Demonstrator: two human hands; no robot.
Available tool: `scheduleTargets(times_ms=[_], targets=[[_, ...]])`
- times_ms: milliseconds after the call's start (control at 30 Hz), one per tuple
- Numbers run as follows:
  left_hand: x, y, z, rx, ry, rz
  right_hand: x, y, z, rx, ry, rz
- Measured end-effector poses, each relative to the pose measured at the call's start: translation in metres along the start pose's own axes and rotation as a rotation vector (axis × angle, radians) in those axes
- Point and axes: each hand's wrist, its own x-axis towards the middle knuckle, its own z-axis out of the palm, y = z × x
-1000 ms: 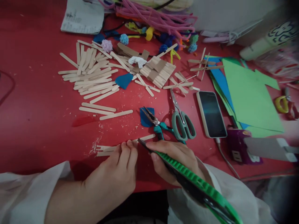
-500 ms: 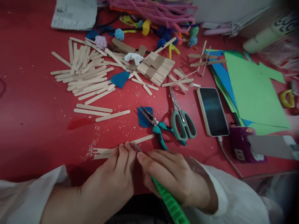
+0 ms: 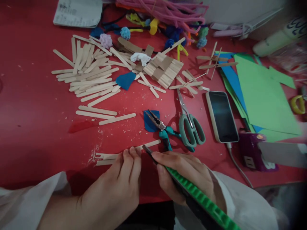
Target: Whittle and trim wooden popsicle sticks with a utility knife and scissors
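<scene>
My right hand (image 3: 187, 169) grips a green and black box cutter (image 3: 206, 198), its blade tip near a wooden craft stick (image 3: 153, 143). With fingers bent and close together, my left hand (image 3: 117, 182) presses that stick against the table; its middle lies hidden under the fingers. Left of those fingers poke out the ends of craft sticks (image 3: 104, 159), with notches cut in them. Just beyond the stick lie teal-handled pliers (image 3: 164, 132), jaws parted over a blue scrap (image 3: 148, 127). Scissors (image 3: 189, 126) with grey-green handles rest beside them.
A heap of craft sticks (image 3: 91, 72) covers the back left, with a glued stick panel (image 3: 165, 68) beside it. On the right are a phone (image 3: 222, 116) with a cable, a purple box (image 3: 251, 150) and green paper sheets (image 3: 271, 95). Pink pipe cleaners (image 3: 163, 11) lie at the back.
My right hand has drawn back to the right, tilting the box cutter so more of it shows and its blade sits farther from my left fingers. My left hand stays on the stick.
</scene>
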Motion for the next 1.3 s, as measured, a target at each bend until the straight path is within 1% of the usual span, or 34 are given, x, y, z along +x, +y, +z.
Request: scheduleTargets(times_ms=[133, 267, 433, 633, 800, 900, 1000, 1033, 1067, 1100, 1167, 1200, 1300], targets=[[-0.001, 0.002, 0.003, -0.016, 0.003, -0.002, -0.002, 0.0, 0.003, -0.031, -0.009, -0.013], [-0.002, 0.003, 0.005, -0.029, 0.045, -0.021, -0.001, -0.001, 0.002, -0.084, -0.033, -0.073], [-0.003, 0.004, 0.004, -0.064, -0.013, -0.029, 0.006, -0.003, 0.0, -0.037, -0.091, -0.108], [-0.004, 0.004, 0.001, -0.108, -0.001, -0.052, 0.011, -0.002, 0.001, -0.018, -0.093, -0.146], [-0.005, 0.004, 0.003, -0.107, -0.021, -0.046, 0.01, 0.0, -0.001, -0.004, -0.093, -0.115], [-0.003, 0.003, 0.003, -0.07, -0.019, -0.047, 0.004, 0.001, -0.001, 0.014, -0.071, -0.056], [-0.001, 0.002, 0.002, -0.042, 0.01, -0.036, 0.0, 0.004, 0.002, 0.055, 0.039, -0.004], [0.0, 0.002, 0.002, -0.034, 0.005, -0.033, -0.001, 0.005, 0.003, 0.072, 0.097, -0.031], [0.0, 0.001, 0.001, -0.028, -0.006, -0.031, -0.001, 0.006, 0.003, 0.085, 0.116, -0.047], [0.0, 0.001, 0.0, -0.025, -0.02, -0.026, 0.0, 0.006, 0.003, 0.095, 0.108, -0.052], [0.0, 0.001, -0.001, -0.015, -0.043, -0.017, 0.001, 0.006, 0.002, 0.095, 0.013, -0.035], [-0.001, 0.0, -0.002, -0.008, -0.043, -0.016, 0.002, 0.006, 0.001, 0.086, -0.015, -0.037], [-0.001, 0.0, -0.001, 0.003, -0.038, -0.016, 0.002, 0.003, 0.0, 0.059, -0.003, -0.058]])
